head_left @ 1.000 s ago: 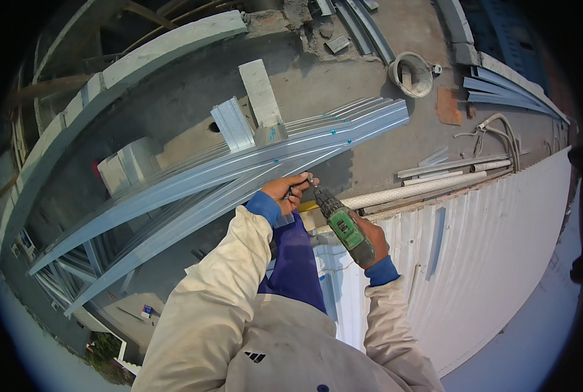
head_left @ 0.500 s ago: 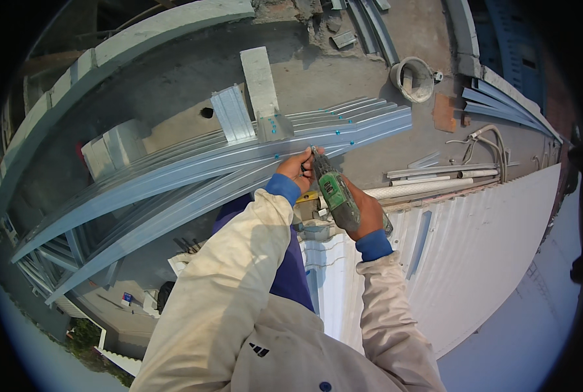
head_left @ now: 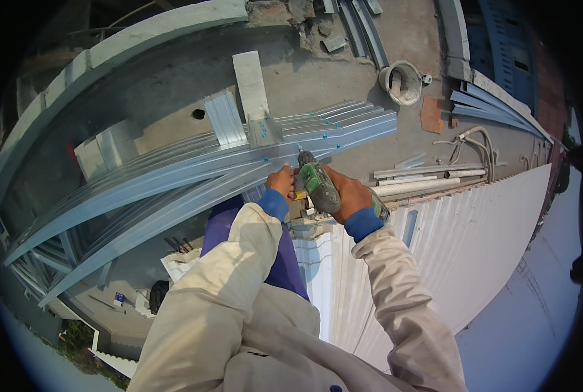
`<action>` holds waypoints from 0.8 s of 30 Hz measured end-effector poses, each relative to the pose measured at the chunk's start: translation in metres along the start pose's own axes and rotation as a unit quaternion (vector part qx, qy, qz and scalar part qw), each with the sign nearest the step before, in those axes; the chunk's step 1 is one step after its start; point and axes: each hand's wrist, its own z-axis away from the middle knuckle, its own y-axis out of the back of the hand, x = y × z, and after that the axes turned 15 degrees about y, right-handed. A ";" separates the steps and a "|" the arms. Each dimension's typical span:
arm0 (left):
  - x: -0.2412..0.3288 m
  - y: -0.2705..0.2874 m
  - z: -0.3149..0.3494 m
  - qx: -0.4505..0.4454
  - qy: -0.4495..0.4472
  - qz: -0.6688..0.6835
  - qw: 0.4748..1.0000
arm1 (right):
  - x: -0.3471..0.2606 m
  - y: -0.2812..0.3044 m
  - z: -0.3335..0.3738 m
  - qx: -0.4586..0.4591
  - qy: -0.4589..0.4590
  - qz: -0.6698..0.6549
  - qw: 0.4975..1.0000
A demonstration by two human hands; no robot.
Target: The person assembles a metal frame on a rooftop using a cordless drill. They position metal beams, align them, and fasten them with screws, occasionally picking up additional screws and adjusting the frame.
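power drill (head_left: 319, 186), green and black, centre of frame: nose toward the top of the frame, its tip over the steel profiles; whether it touches them cannot be told.

right hand (head_left: 350, 194), right of centre: clamped on the drill, wrapped around its grip.

left hand (head_left: 282, 181), just left of the drill: fingers curled, near the lower profiles — whether anything is held in them cannot be told.

steel profiles (head_left: 193, 157), silver: a long layered assembly running from lower left to right of centre, set with blue-green screws (head_left: 325, 136).

pale block (head_left: 250, 85), elongated: upper centre, its lower end next to the profiles.

bucket (head_left: 410, 96), whitish: upper right.

flat piece (head_left: 431, 114), reddish brown: below the bucket.

hoses (head_left: 489, 150), grey, bent: right.

pipe (head_left: 429, 184), pale, patterned: right of the drill — along the edge of white corrugated sheeting (head_left: 448, 274), lower right.
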 end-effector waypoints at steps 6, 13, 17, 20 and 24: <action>0.001 -0.023 0.055 -0.085 0.019 -0.012 0.996 | -0.007 0.005 -0.004 -0.022 0.028 0.035 0.999; 0.011 -0.031 0.050 -0.083 0.037 0.005 0.996 | -0.015 0.012 -0.011 -0.058 0.001 0.041 0.997; 0.014 -0.033 0.048 -0.070 0.041 0.032 0.996 | -0.016 0.018 -0.016 -0.059 0.017 0.041 0.997; 0.017 -0.036 0.048 -0.093 0.044 0.035 0.994 | -0.015 0.020 -0.018 -0.063 0.002 0.039 0.997; 0.018 -0.034 0.047 -0.109 0.065 0.035 0.991 | -0.016 0.019 -0.019 -0.071 0.002 0.050 0.996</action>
